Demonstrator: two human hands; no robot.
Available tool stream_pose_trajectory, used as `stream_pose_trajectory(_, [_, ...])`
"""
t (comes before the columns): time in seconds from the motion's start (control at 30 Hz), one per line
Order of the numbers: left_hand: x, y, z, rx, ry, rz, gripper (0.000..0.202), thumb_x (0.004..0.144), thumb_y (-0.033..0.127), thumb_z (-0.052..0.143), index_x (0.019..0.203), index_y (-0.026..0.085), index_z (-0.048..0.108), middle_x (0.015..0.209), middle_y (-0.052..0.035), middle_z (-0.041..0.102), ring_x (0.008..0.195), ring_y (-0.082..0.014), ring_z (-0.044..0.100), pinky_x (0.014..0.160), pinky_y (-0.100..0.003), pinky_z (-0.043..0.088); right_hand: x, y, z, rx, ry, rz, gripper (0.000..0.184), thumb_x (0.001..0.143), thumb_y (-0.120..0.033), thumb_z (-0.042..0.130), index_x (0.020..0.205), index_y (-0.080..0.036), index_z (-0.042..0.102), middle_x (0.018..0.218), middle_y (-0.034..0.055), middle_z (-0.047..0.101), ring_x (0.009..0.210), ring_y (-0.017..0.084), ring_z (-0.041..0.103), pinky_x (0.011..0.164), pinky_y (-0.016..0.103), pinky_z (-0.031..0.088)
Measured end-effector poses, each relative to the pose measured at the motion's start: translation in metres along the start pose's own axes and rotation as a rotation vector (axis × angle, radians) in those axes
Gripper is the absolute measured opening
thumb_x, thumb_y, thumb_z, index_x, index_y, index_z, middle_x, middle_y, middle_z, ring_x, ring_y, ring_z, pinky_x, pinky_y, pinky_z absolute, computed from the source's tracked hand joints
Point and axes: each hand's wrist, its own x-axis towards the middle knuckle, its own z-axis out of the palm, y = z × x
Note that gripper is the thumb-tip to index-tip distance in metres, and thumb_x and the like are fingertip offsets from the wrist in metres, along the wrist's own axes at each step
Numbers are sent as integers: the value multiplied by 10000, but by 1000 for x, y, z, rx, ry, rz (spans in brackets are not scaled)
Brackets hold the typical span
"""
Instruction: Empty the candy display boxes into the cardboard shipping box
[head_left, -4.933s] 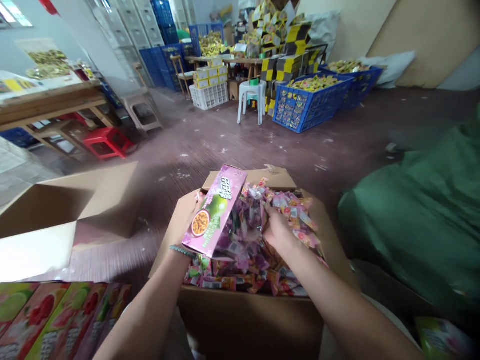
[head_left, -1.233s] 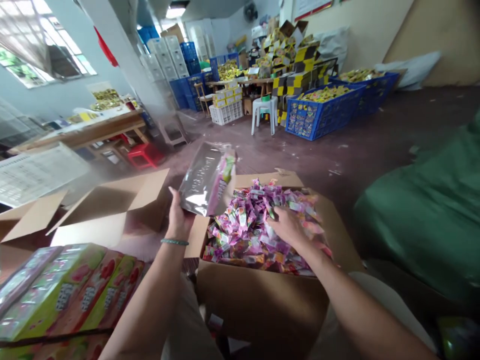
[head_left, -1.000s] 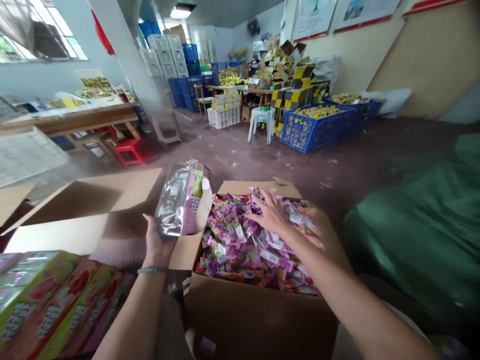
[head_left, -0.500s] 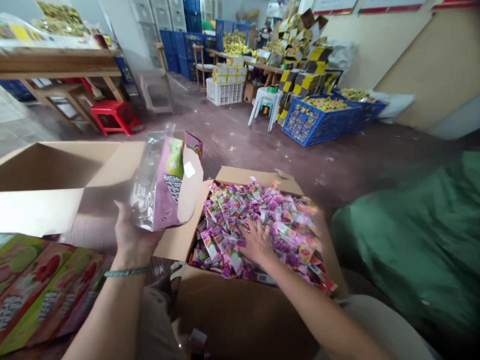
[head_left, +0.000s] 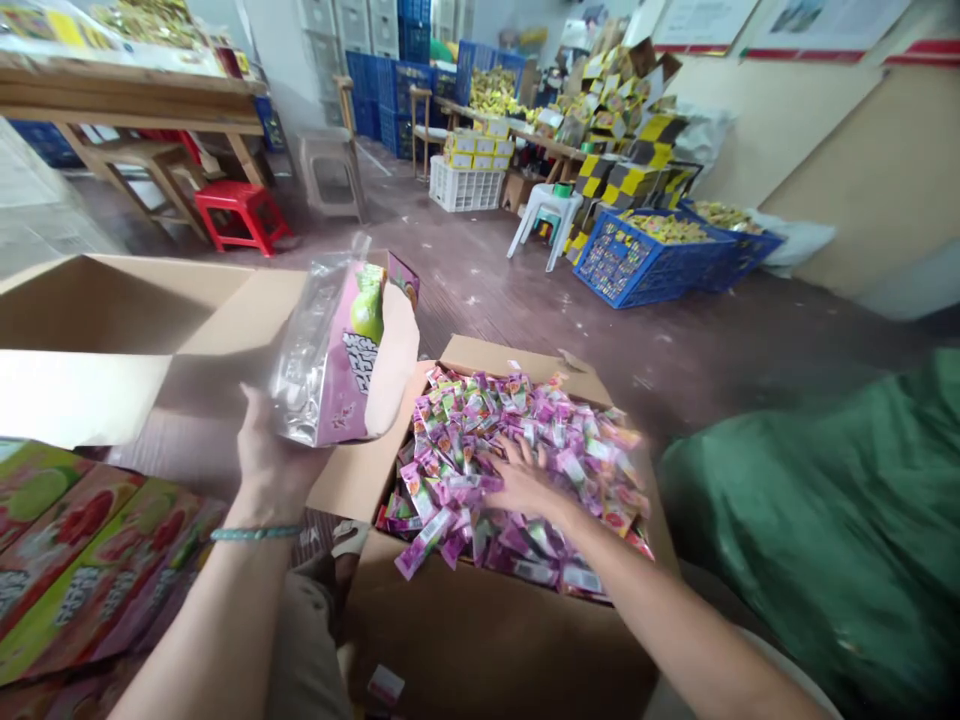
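Note:
My left hand grips the lower end of a pink candy box with a silvery inside, held tilted over the left flap of a cardboard carton. The carton is heaped with several small pink and purple wrapped candies. My right hand lies on the candy pile near its middle, fingers spread among the wrappers. A green bracelet sits on my left wrist.
An open cardboard box stands to the left. Flat red and green candy boxes are stacked at lower left. A green sack bulges at right. Farther off stand blue crates, a white stool, a red stool and wooden tables.
The pink box has gone from over the carton to its left side, held higher and turned. My right hand moved across the pile toward its near middle.

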Motion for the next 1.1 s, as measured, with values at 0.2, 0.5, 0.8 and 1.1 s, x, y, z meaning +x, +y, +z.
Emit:
stream_pose_trajectory(0.2, [-1,11,-2,33,121,-71,420,1028,576,439,1108,269,714,1112,-3,793,911,-233,782,798,-380,679,27,37,-80,-37,381,8,736,928,-793,465,1511,-346,511,1713,70,120,1559,417,93,1216,685,86])
stream_pose_trajectory(0.5, [12,-5,-5,120,116,-65,349,1038,524,448,1091,317,723,1074,36,793,874,-250,777,814,-402,683,107,75,-70,-376,170,-32,788,887,-817,515,1542,-382,466,1660,74,307,1522,442,161,1193,698,86])
stream_pose_trajectory(0.8, [6,-13,-4,249,7,-79,446,1019,506,485,1459,441,518,1037,66,794,917,-291,769,700,-433,711,98,129,-21,-149,309,379,658,993,-753,337,1536,-396,442,1522,124,415,1312,381,442,1072,649,347])
stream_pose_trajectory(1.1, [5,-21,11,235,75,-74,460,1034,531,432,1400,312,603,1035,1,802,806,-255,785,761,-418,684,110,120,-55,-46,119,354,700,997,-717,382,1506,-256,516,1469,205,471,1336,433,445,1067,693,336])
